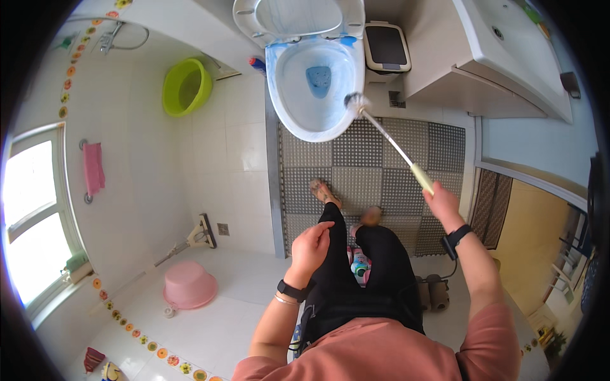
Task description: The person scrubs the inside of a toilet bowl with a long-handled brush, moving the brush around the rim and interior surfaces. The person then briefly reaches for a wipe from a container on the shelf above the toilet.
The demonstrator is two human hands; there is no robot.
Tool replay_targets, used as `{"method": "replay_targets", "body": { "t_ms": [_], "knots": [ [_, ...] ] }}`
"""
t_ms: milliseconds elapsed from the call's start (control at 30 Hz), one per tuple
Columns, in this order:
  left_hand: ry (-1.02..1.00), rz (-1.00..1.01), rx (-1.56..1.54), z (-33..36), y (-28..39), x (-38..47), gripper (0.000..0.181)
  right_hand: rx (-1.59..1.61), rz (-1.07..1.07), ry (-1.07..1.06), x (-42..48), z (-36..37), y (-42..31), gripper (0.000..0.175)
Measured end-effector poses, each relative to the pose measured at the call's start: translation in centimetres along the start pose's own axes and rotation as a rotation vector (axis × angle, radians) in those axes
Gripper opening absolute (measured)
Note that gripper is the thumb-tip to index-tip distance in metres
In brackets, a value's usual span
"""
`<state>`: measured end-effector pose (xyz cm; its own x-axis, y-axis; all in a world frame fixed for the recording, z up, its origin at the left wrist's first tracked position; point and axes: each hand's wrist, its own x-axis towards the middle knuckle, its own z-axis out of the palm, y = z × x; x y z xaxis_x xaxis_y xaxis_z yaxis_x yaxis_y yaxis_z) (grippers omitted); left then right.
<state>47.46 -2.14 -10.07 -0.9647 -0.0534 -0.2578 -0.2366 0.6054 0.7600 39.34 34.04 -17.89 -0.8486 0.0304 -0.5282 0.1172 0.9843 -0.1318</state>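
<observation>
My right hand (443,205) grips the pale yellow handle of a toilet brush (393,145) with a white shaft. Its bristle head, blurred, is at the right rim of the white toilet bowl (317,135); I cannot tell whether it touches. Blue liquid smears the inside of the bowl and the seat hinge area, and blue water lies at the bottom. The toilet lid and seat (298,19) are raised. In front of my thigh, my left hand (312,247) has its fingers curled together, with nothing visible in it.
Right of the toilet stands a lidded bin (387,47), beside a vanity with a washbasin (514,52). A blue bottle (257,65) is at the toilet's left. A chequered mat (357,174) lies underfoot. To the left are a green tub (206,90), a pink basin (188,285) and a mop (198,235).
</observation>
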Motion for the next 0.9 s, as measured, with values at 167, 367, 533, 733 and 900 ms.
{"method": "replay_targets", "body": {
  "t_ms": [167, 367, 533, 733, 900],
  "knots": [
    [-0.049, 0.013, 0.019, 0.8, 1.3, 0.2, 0.02, 0.019, -0.025, -0.145, -3.6, 4.1, -1.5, 0.036],
    [-0.13, -0.061, 0.088, 0.9, 2.2, 0.8, 0.018, 0.029, 0.026, 0.121, 5.3, 2.3, 0.0, 0.029],
    [-0.175, 0.011, 0.108, 0.8, 2.3, 0.8, 0.02, 0.107, 0.088, 0.153, 6.1, 1.0, 0.9, 0.032],
    [-0.198, 0.037, 0.108, 0.9, 2.2, 1.2, 0.02, 0.14, 0.142, -0.141, -4.0, 6.0, 0.2, 0.037],
    [-0.18, 0.041, 0.073, 0.6, 2.1, 1.5, 0.019, 0.279, 0.195, -0.009, -4.6, 6.2, -0.5, 0.038]
  ]
}}
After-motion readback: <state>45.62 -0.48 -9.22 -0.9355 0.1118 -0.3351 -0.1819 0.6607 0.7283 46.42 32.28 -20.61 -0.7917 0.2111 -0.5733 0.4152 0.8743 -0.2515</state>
